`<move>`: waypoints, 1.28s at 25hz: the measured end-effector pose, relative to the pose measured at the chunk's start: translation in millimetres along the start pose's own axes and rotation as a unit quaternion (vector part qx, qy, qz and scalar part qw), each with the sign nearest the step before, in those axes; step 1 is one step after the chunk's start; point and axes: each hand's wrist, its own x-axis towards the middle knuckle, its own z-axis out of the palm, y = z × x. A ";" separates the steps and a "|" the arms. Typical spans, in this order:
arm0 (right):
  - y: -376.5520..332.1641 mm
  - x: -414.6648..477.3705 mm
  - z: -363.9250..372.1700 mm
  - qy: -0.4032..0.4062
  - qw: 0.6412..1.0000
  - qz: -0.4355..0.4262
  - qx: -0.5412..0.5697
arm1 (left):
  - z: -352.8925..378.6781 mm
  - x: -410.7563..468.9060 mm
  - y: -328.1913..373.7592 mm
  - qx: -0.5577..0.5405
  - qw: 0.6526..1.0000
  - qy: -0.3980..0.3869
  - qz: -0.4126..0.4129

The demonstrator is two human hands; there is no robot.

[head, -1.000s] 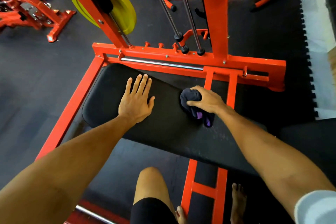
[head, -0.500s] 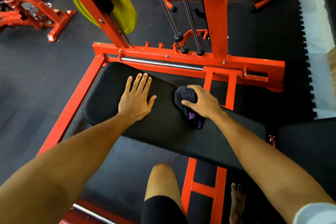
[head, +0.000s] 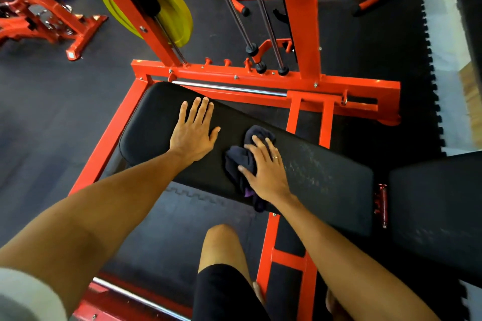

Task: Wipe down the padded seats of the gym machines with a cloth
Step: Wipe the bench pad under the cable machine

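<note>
A long black padded seat (head: 326, 177) lies across the orange machine frame, with pale dusty marks on its right half. My left hand (head: 194, 133) rests flat on the pad's left part, fingers straight and spread. Just to its right, my right hand (head: 266, 172) presses a bunched dark cloth (head: 241, 157) with a purple patch onto the middle of the pad, fingers stretched over it. The cloth's lower end hangs over the pad's near edge.
The orange frame (head: 234, 77) rings the pad, with a chrome bar (head: 229, 88) behind it. Steel guide rods and a yellow weight plate (head: 177, 15) rise beyond. A second black pad (head: 438, 211) sits at right. My bare knee (head: 221, 247) is below the seat.
My right hand has slid the cloth left and toward the near edge, and its fingers have flattened over it. My left hand has stayed in place on the pad.
</note>
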 end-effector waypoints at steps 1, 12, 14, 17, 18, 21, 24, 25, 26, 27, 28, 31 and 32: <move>14.9 -8.2 -2.8 -0.005 1.000 0.000 -0.011 | -0.8 -0.9 0.5 -0.006 1.000 -0.005 -0.001; -24.9 -6.8 3.8 0.025 0.993 0.104 0.042 | 13.6 -46.2 42.1 -0.013 0.993 -0.018 0.113; 0.1 -39.7 0.0 0.000 0.999 0.032 0.023 | 13.2 -46.1 44.6 -0.015 0.993 -0.020 0.113; 46.3 -49.0 -10.0 -0.004 0.997 0.076 0.007 | 14.3 -47.0 45.3 -0.007 0.994 -0.022 0.109; 54.0 -39.2 -12.4 0.013 0.990 0.135 0.026 | 12.9 -46.8 44.6 -0.008 0.994 -0.024 0.106; 33.1 -3.5 -13.5 0.059 0.942 0.316 0.096 | 9.5 -47.3 45.4 -0.009 0.994 -0.032 0.101; -20.4 -6.0 2.6 0.065 0.955 0.278 0.082 | 10.5 -47.8 45.4 -0.004 0.994 -0.031 0.102; -30.3 -21.3 8.7 0.051 0.974 0.211 0.065 | 10.0 -47.6 45.1 -0.001 0.994 -0.030 0.103; -32.5 -40.2 10.7 0.028 0.989 0.138 0.048 | 9.6 -47.8 45.2 0.001 0.994 -0.029 0.104; -25.0 -56.9 9.9 0.003 0.997 0.074 0.031 | 9.6 -47.5 45.3 0.001 0.994 -0.028 0.102; -9.2 -69.5 6.2 -0.018 0.999 0.029 0.016 | 9.5 -47.1 45.7 -0.002 0.994 -0.027 0.101; 47.6 -84.5 -5.3 -0.022 0.997 0.073 -0.006 | 8.5 -46.5 46.6 -0.005 0.994 -0.026 0.102; 58.3 -81.0 -9.2 -0.004 0.990 0.138 0.015 | 8.5 -46.7 45.9 -0.004 0.995 -0.026 0.101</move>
